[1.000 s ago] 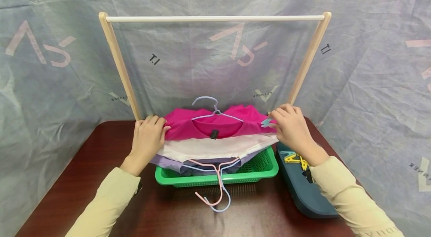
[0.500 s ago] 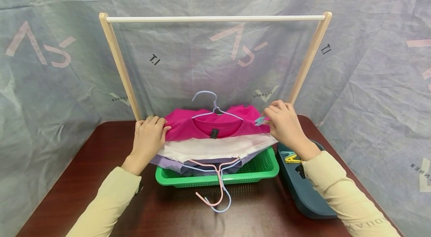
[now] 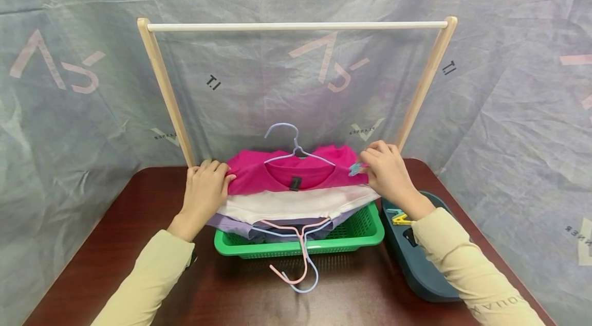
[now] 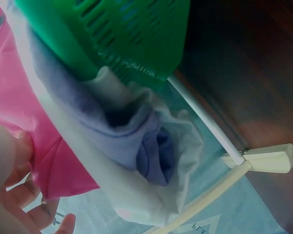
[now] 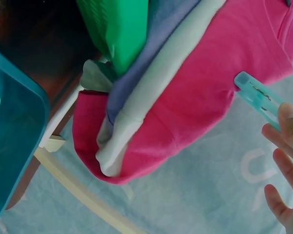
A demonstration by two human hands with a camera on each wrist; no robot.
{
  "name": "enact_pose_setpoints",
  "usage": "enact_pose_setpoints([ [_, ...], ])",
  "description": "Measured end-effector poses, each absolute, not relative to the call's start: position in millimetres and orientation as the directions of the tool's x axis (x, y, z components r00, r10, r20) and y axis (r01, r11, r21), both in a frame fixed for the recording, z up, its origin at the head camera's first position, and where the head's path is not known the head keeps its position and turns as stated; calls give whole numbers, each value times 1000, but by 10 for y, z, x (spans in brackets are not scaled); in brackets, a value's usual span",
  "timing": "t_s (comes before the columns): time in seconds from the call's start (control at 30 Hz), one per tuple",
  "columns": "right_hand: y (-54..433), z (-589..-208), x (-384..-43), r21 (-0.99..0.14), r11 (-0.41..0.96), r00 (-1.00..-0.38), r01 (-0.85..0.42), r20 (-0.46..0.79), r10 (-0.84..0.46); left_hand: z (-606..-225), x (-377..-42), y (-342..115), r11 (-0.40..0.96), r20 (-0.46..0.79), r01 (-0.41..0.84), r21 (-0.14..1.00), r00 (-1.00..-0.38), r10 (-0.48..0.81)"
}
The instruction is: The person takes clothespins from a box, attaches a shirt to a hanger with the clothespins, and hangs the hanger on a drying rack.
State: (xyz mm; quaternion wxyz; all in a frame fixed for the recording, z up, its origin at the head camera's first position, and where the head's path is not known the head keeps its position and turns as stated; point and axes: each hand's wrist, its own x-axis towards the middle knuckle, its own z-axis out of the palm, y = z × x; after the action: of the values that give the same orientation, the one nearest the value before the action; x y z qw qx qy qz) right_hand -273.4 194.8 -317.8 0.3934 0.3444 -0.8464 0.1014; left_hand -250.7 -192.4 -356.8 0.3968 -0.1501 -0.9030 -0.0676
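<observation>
A bright pink shirt (image 3: 247, 174) lies across the top of a clothes pile, its dark neck label showing. Inside its collar sits a lavender hanger (image 3: 296, 147), hook upward. My left hand (image 3: 205, 187) pinches the shirt near its left end; the left wrist view shows thumb and finger on the pink cloth. Between thumb and fingers of my right hand (image 3: 387, 169) is a light-blue clothespin (image 5: 258, 96). Its tip meets the shirt's edge right of the collar. Whether it clamps the hanger arm there, I cannot tell.
Beneath the clothes stands a green basket (image 3: 300, 250), with white and purple garments over it. Pink and blue hanger hooks (image 3: 302, 269) hang over its front. A dark blue tray (image 3: 427, 279) holds clothespins (image 3: 400, 219) at right. Behind rises a rack with a white rod (image 3: 296, 26).
My right hand has moved left along the shirt with the clothespin, towards the collar. The lavender hanger's hook stands higher. My left hand has stayed in place.
</observation>
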Motion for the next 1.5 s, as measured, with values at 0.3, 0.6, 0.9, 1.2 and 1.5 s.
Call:
enact_pose_setpoints([
  [0.3, 1971, -3256, -2797, 19, 722, -487, -692, 726, -486, -3593, -2504, -1936, 946, 721, 325, -6, -654, 229],
  [0.6, 2016, -3274, -2794, -26, 723, -553, -690, 663, -504, -3600, -2502, -1944, 946, 716, 323, -1, -660, 226],
  [0.9, 2084, -3223, -2743, -24, 752, -596, -659, 625, -503, -3590, -2503, -1937, 944, 707, 330, 17, -671, 221],
  [1.2, 2294, -3189, -2691, -56, 808, -680, -586, 576, -453, -3588, -2498, -1941, 939, 699, 341, 36, -680, 220],
  [1.5, 2663, -3284, -2651, -59, 856, -728, -514, 557, -399, -3588, -2510, -1967, 928, 708, 370, 51, -668, 228],
])
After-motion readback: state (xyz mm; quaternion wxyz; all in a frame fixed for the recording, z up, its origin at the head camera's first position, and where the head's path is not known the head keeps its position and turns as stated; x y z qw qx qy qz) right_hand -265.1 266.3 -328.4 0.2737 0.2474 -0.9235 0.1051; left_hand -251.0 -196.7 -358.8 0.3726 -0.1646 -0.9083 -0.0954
